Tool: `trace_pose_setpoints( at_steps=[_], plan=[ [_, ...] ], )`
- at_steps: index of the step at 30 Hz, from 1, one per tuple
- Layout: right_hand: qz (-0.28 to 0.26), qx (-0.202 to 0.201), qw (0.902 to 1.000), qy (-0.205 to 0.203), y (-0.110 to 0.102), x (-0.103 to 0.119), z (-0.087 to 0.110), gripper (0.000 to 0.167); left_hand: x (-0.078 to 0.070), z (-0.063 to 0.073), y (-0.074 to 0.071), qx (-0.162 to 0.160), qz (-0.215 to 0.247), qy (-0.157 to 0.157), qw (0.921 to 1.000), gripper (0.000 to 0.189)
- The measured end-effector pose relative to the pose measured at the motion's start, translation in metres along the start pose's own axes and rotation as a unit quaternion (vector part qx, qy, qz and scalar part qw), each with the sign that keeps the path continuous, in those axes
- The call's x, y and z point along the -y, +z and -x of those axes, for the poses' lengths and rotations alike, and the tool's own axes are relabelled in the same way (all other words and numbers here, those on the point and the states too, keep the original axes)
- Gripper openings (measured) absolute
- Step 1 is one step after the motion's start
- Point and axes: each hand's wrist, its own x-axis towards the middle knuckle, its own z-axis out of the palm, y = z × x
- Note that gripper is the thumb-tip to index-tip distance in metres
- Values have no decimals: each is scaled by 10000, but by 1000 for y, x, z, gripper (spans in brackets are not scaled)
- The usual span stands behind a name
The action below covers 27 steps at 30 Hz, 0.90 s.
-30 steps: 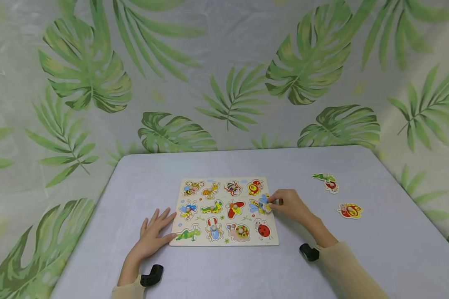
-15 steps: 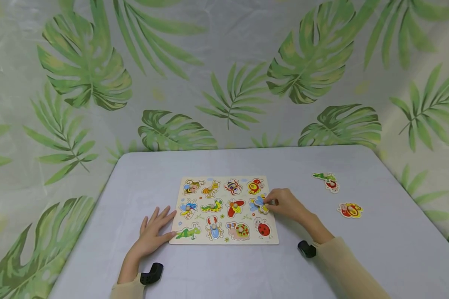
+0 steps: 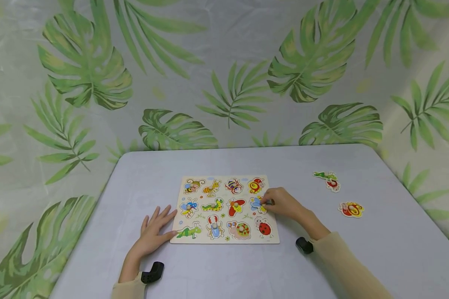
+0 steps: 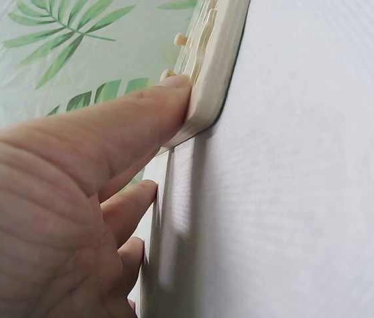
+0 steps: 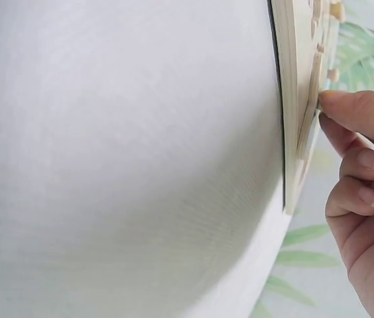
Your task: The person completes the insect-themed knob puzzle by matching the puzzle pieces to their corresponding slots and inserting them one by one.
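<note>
A wooden insect puzzle board [image 3: 247,241] lies flat on the table, with several knobbed pieces in it. My right hand [image 3: 286,205] pinches a blue-winged yellow insect puzzle piece [image 3: 256,204] at the right end of the middle row. In the right wrist view that puzzle piece [image 5: 312,99] is slightly tilted against the board's face; its knob is hidden by the fingertips. My left hand [image 3: 152,232] lies at the board's left side with fingers spread. Its thumb [image 4: 154,109] presses on the board's lower left corner, beside the green grasshopper picture [image 3: 188,231].
To the right of the board lie a green grasshopper piece [image 3: 323,175] and a ladybug piece [image 3: 333,185], touching or overlapping. Nearer sits a red-and-yellow butterfly-like piece [image 3: 351,209]. A leaf-patterned cloth [image 3: 232,95] hangs behind the white table [image 3: 217,270].
My right hand has moved slightly left, bringing the blue-winged piece further over the board and turning it closer to its place. The left hand has stayed where it was.
</note>
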Motion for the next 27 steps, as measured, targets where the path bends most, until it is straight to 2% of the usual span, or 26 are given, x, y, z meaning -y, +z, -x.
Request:
trace_pose_setpoints(
  at_steps=[19,27],
  plan=[
    [67,621,9960,-646,-7,-6,-13,8,-2,1,0,-8,16,-41,10000,63],
    [155,628,9947,-794,-7,-7,-16,7,-2,0,-1,28,15,-80,10000,63]
  ],
)
